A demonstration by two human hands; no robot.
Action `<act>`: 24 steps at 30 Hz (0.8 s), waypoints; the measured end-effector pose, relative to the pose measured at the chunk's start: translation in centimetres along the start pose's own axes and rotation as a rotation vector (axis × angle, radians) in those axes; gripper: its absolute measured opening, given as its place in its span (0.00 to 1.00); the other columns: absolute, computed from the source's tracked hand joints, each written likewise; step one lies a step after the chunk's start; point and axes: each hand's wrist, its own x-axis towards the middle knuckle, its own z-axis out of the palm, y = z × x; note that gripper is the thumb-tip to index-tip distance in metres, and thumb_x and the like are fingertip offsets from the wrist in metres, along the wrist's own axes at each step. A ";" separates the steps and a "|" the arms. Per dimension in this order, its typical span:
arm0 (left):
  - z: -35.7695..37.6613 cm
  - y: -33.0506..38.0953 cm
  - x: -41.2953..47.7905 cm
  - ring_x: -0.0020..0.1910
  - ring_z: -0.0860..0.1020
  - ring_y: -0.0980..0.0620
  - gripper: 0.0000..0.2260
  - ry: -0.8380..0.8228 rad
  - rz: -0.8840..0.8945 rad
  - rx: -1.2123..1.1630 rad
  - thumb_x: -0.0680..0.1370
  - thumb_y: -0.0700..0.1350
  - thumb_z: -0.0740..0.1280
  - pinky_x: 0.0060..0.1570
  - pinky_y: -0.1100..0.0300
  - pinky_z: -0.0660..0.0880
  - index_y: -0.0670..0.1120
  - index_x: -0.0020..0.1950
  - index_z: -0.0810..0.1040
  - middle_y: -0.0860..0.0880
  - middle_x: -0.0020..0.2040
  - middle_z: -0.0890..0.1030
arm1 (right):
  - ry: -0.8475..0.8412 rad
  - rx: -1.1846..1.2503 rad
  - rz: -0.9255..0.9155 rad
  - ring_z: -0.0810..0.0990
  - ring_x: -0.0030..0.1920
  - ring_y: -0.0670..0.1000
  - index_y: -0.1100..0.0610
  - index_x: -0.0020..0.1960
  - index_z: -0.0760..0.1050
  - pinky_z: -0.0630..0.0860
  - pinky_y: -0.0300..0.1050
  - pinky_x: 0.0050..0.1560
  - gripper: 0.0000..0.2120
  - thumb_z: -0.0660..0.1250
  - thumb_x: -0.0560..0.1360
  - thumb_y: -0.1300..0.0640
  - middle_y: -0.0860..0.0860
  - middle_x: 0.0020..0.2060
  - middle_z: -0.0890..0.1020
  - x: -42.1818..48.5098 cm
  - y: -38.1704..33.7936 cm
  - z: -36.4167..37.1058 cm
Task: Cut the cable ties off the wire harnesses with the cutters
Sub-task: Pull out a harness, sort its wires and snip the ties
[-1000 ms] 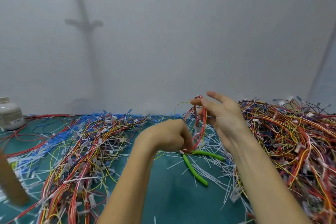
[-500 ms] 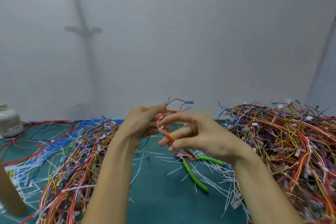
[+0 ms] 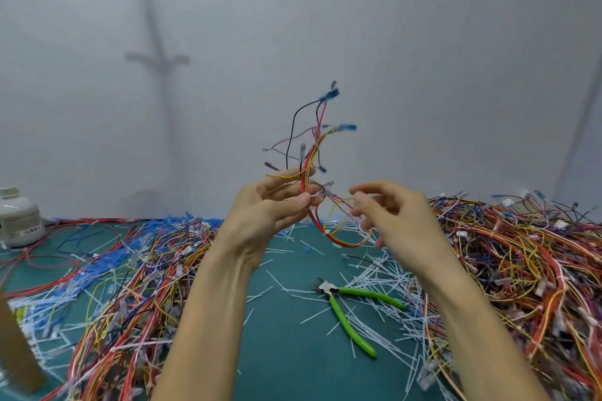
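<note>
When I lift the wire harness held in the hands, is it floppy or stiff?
Probably springy rather than limp: thin ends stand up above the left hand gripping the wire harness. Its loop sags toward the right hand, so it is likely light and flexible.

Soft even light, faint wall shadows, motion blur, wide-angle edge distortion

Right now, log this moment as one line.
left hand grips wire harness | right hand pinches its loop | cutters lie unheld on mat | white tie on loop, uncut
</note>
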 end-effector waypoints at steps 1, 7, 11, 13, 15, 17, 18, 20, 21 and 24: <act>0.1 0.2 -0.2 0.45 0.85 0.50 0.15 -0.025 0.020 -0.010 0.72 0.31 0.70 0.42 0.63 0.80 0.47 0.54 0.81 0.46 0.48 0.86 | 0.053 0.024 -0.038 0.82 0.39 0.41 0.46 0.48 0.81 0.74 0.41 0.38 0.05 0.67 0.78 0.54 0.46 0.40 0.85 0.0 -0.1 0.1; 1.1 1.1 -1.1 0.44 0.85 0.44 0.15 -0.186 0.115 0.189 0.70 0.29 0.72 0.42 0.59 0.80 0.47 0.50 0.82 0.41 0.45 0.86 | 0.072 0.143 -0.193 0.80 0.42 0.37 0.45 0.46 0.83 0.72 0.30 0.40 0.07 0.68 0.75 0.45 0.39 0.41 0.85 -0.6 -1.8 0.6; 2.0 1.7 -1.5 0.45 0.85 0.48 0.16 -0.262 0.186 0.360 0.69 0.32 0.76 0.45 0.62 0.80 0.43 0.55 0.83 0.42 0.44 0.86 | 0.163 0.307 -0.202 0.78 0.33 0.38 0.47 0.40 0.82 0.71 0.28 0.33 0.08 0.72 0.75 0.59 0.41 0.31 0.83 -0.8 -2.5 0.8; 2.0 2.0 -1.7 0.44 0.85 0.50 0.15 -0.284 0.209 0.401 0.68 0.35 0.77 0.46 0.64 0.79 0.45 0.53 0.84 0.44 0.43 0.87 | 0.165 0.369 -0.179 0.78 0.32 0.39 0.50 0.41 0.82 0.72 0.30 0.32 0.10 0.70 0.75 0.63 0.43 0.31 0.83 -0.9 -2.8 0.6; 1.7 2.1 -1.7 0.44 0.84 0.54 0.10 -0.259 0.229 0.406 0.71 0.36 0.76 0.45 0.67 0.77 0.46 0.50 0.85 0.46 0.43 0.86 | 0.136 0.404 -0.156 0.78 0.34 0.41 0.52 0.43 0.82 0.74 0.33 0.33 0.09 0.68 0.77 0.63 0.45 0.33 0.84 -1.0 -3.1 0.3; 1.3 1.7 -1.3 0.45 0.83 0.57 0.06 -0.185 0.235 0.456 0.74 0.36 0.73 0.46 0.67 0.77 0.46 0.47 0.84 0.49 0.44 0.86 | 0.101 0.467 -0.122 0.80 0.37 0.44 0.54 0.46 0.82 0.76 0.37 0.34 0.08 0.65 0.79 0.63 0.47 0.36 0.84 -1.0 -3.2 -0.1; 1.0 1.4 -1.1 0.47 0.83 0.58 0.06 -0.143 0.219 0.505 0.75 0.36 0.72 0.48 0.65 0.77 0.47 0.47 0.83 0.51 0.46 0.86 | 0.088 0.512 -0.101 0.80 0.37 0.45 0.54 0.47 0.82 0.77 0.37 0.35 0.09 0.64 0.79 0.62 0.48 0.36 0.84 -1.0 -3.3 -0.2; 0.4 0.4 -0.5 0.54 0.80 0.60 0.09 -0.109 0.137 0.684 0.74 0.41 0.74 0.56 0.58 0.77 0.51 0.52 0.81 0.55 0.53 0.84 | 0.054 0.610 -0.069 0.80 0.37 0.45 0.55 0.48 0.82 0.77 0.38 0.35 0.08 0.64 0.79 0.61 0.48 0.37 0.84 -1.1 -3.4 -0.5; 0.1 -0.1 -0.4 0.58 0.78 0.61 0.14 -0.149 0.062 0.774 0.73 0.45 0.75 0.59 0.55 0.76 0.54 0.56 0.79 0.58 0.58 0.81 | 0.024 0.658 -0.060 0.80 0.37 0.45 0.56 0.49 0.81 0.77 0.38 0.35 0.07 0.64 0.77 0.59 0.49 0.37 0.83 -1.1 -3.5 -0.6; 0.3 -1.7 -0.3 0.60 0.77 0.60 0.25 -0.389 -0.112 0.764 0.73 0.50 0.76 0.63 0.55 0.75 0.57 0.67 0.73 0.59 0.65 0.77 | -0.064 0.800 -0.041 0.79 0.36 0.46 0.59 0.51 0.80 0.76 0.40 0.33 0.10 0.65 0.73 0.56 0.51 0.38 0.81 -1.2 -3.7 -0.8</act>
